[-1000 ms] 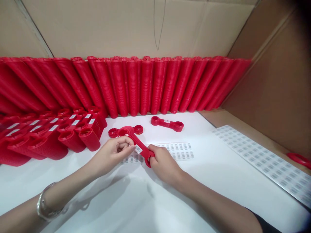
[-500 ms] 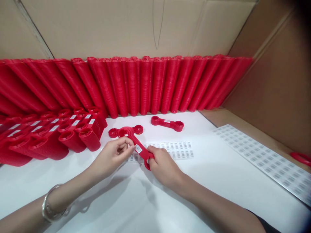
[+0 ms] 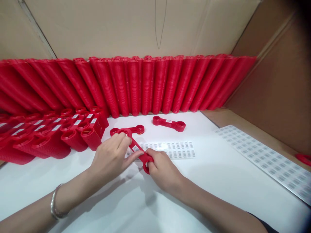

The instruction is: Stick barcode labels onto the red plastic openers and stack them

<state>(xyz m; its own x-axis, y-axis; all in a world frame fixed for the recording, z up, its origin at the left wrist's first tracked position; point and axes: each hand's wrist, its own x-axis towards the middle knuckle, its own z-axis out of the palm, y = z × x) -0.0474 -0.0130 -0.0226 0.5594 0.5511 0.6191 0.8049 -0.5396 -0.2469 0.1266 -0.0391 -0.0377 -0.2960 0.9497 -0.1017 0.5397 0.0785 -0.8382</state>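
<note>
Held over the left part of the label sheet [image 3: 179,154], the red piece [image 3: 144,157] carries one white label [image 3: 135,148]. The left hand [image 3: 110,156] has just turned its back upward, fingers at the end beyond the sheet, thumb beside the label; this seems to steady the piece. The right hand [image 3: 163,170] has its grip closed on the other end; whether the left grip closes, I cannot tell.

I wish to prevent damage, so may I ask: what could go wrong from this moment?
1. The left hand is very near the barcode label on the red ring-ended part; rubbing might crease or shift it.
2. The barcode sheet lies partly behind the right hand in view, so a careless move could drag it.
3. The tall red stacks stand close together; one bump might topple several.
</note>
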